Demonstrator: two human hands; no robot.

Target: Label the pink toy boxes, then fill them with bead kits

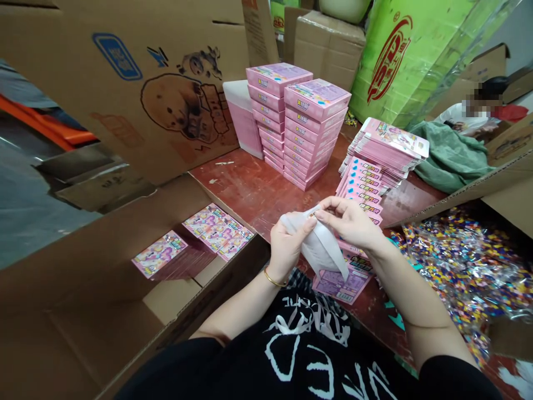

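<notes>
Both my hands hold a small white bag (322, 247) just above the red table (254, 191). My left hand (287, 244) is closed around its left side. At the bag's top edge my right hand (347, 219) pinches with its fingers. Under the bag lies a flat pink printed carton (343, 283). A fanned row of flat pink cartons (362, 189) runs away from my hands, and a stack of them (389, 147) lies behind it.
Two stacks of assembled pink boxes (300, 125) stand at the table's back. A large open cardboard box (125, 289) at my left holds pink packs (219, 228). A bin of colourful small pieces (470, 266) is at my right. A person (478, 111) sits far right.
</notes>
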